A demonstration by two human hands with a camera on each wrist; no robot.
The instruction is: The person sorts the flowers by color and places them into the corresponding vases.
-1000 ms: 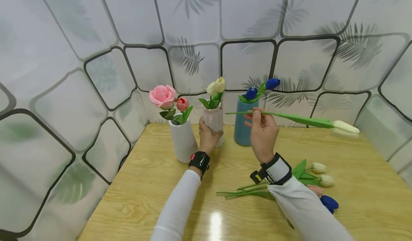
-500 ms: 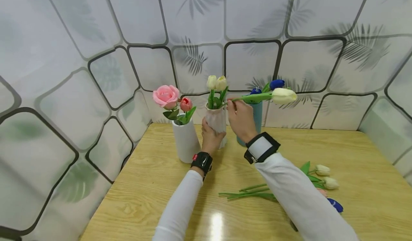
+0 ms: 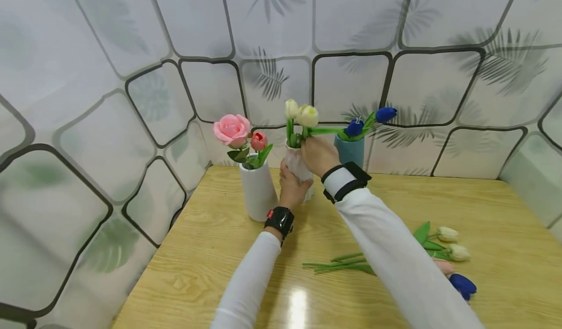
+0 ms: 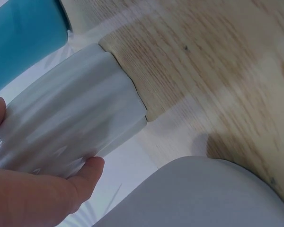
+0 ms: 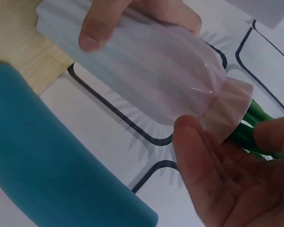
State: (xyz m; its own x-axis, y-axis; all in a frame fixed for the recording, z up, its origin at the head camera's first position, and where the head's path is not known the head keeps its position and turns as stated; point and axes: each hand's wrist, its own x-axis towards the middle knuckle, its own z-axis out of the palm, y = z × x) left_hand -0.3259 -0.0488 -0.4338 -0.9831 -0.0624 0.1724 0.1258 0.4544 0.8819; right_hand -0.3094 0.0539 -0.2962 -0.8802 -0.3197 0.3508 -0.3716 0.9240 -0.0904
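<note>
A pale grey backdrop point(image 3: 272, 36), printed with dark rounded outlines and leaf shapes, rises behind a light wood-grained table point(image 3: 197, 260). At the middle of the back edge, a glossy white ribbed vase point(image 3: 295, 162) stands between a smooth white vase point(image 3: 258, 192) on the left and a smooth teal-blue vase point(image 3: 351, 152) on the right. The left hand point(image 3: 291, 188) has its grip clamped round the ribbed vase's body, thumb on one side and fingers on the other. At the ruffled mouth, the right hand point(image 3: 320, 154) has its thumb and curled fingers closed on green stems point(image 5: 244, 134); which flower they belong to is hidden. White tulips point(image 3: 291, 109) show above this mouth, and a narrow green strip point(image 3: 326, 131), leaf or stem, reaches rightward from behind the right knuckles. The smooth white vase holds a pink rose point(image 3: 231, 130) and a coral-red tulip point(image 3: 259, 141); the teal-blue one holds deep blue tulips point(image 3: 353, 127). Loose white, pink and blue tulips point(image 3: 459, 252) lie at the front right, partly covered by the right sleeve point(image 3: 395, 251).
</note>
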